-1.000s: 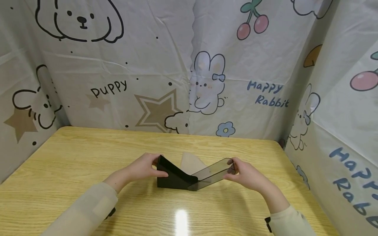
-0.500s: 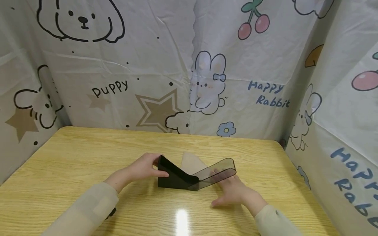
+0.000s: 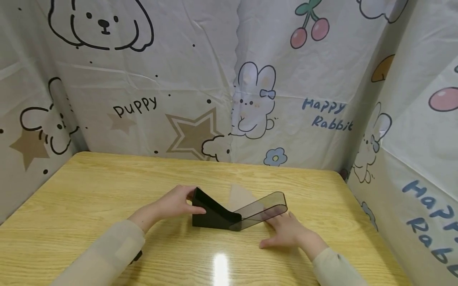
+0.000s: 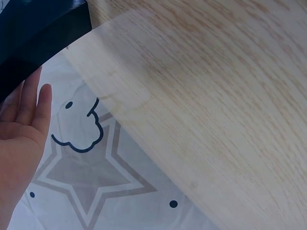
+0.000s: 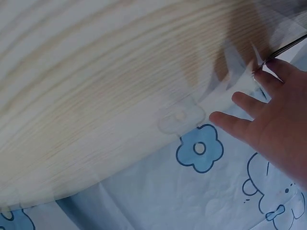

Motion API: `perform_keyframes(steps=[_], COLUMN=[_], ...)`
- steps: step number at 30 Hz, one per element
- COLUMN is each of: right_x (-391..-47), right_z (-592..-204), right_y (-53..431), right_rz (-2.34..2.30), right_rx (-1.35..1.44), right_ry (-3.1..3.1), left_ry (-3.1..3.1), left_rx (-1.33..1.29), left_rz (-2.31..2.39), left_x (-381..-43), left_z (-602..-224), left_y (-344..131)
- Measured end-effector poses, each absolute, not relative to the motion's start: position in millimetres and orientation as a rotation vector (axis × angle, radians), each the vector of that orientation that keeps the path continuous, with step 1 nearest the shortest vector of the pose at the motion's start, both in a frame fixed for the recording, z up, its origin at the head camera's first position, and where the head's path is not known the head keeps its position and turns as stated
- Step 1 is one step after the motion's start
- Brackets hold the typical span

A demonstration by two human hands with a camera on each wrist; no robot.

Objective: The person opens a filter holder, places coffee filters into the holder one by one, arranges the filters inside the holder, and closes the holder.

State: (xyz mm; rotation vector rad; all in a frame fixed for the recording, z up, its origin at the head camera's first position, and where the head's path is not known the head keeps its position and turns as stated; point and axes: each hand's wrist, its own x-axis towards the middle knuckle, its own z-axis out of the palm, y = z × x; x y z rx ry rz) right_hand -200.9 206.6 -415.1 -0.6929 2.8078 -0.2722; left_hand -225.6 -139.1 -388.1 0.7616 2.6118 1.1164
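A black wedge-shaped box (image 3: pixel 214 219) stands on the table, its smoky clear lid (image 3: pixel 258 213) swung open to the right. My left hand (image 3: pixel 173 203) grips the box's tall left end, thumb on the near face and fingers behind. In the left wrist view, the fingers lie against the dark box (image 4: pixel 45 38). A beige fan-shaped sheet (image 3: pixel 239 197), like a coffee filter paper, shows behind the box and lid. My right hand (image 3: pixel 288 231) reaches under the lid, thumb stretched out toward me. Spread fingers of that hand (image 5: pixel 280 115) show in the right wrist view; their tips meet a dark edge.
Around the box spreads a yellow wood-grain table (image 3: pixel 136 178). White printed cloth (image 3: pixel 186 79) hangs behind the table's far edge, and more cloth (image 3: pixel 422 151) hangs along the right side.
My right hand has let go of the lid's end and moved down and left beneath it. The beige sheet has shifted slightly right. My left hand keeps its hold on the box.
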Motion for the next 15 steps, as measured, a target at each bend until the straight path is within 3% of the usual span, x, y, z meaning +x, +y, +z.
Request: perform_keyframes(steps=[15], right_x=[-198], right_z=[-410], right_y=[241], right_rz=[-0.299], right_rx=[-0.534], right_ry=[2.786], left_ry=[2.612], left_rx=[0.758], left_rz=[1.114], left_x=[-225], left_z=[-387], left_y=[-138])
